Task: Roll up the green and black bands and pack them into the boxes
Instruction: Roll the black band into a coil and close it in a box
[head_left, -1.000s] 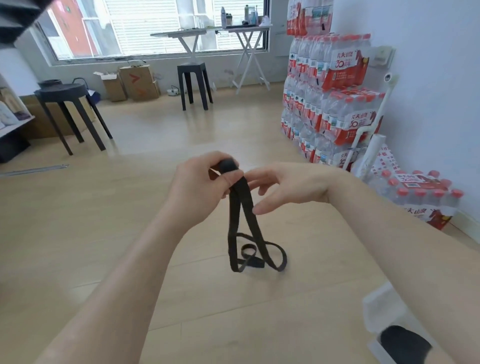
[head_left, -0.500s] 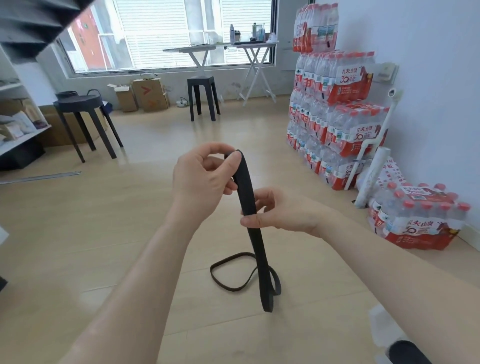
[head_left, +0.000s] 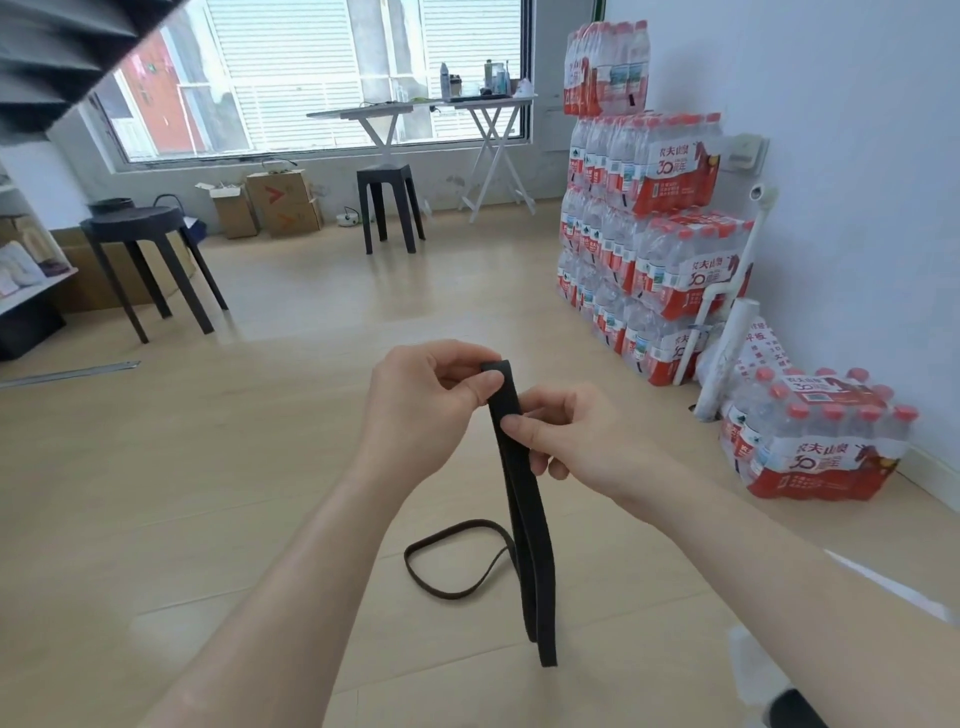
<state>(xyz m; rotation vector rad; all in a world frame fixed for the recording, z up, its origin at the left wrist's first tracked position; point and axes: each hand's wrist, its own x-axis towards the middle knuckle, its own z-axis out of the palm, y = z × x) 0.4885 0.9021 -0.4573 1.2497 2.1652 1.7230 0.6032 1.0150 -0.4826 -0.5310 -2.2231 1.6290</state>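
A black band (head_left: 527, 519) hangs doubled in front of me, its lower end a little above the wooden floor. My left hand (head_left: 423, 402) pinches the band's top fold between thumb and fingers. Just below it, my right hand (head_left: 569, 434) pinches the two layers together. A second thin dark band (head_left: 457, 561) lies as a loop on the floor behind the hanging one. At the bottom right corner a white box (head_left: 753, 670) shows in part, with something black (head_left: 795, 712) at its edge. No green band is in view.
Stacked packs of water bottles (head_left: 644, 244) stand along the right wall, with one more pack (head_left: 815, 441) on the floor and a white tube (head_left: 727, 353) leaning beside it. Two dark stools (head_left: 150, 260) and cardboard boxes (head_left: 280, 202) sit further back by the window.
The small roll at the band's top is gone; the band now hangs flat and doubled. My right hand closed on it below the left, then slid up closer to the left hand.
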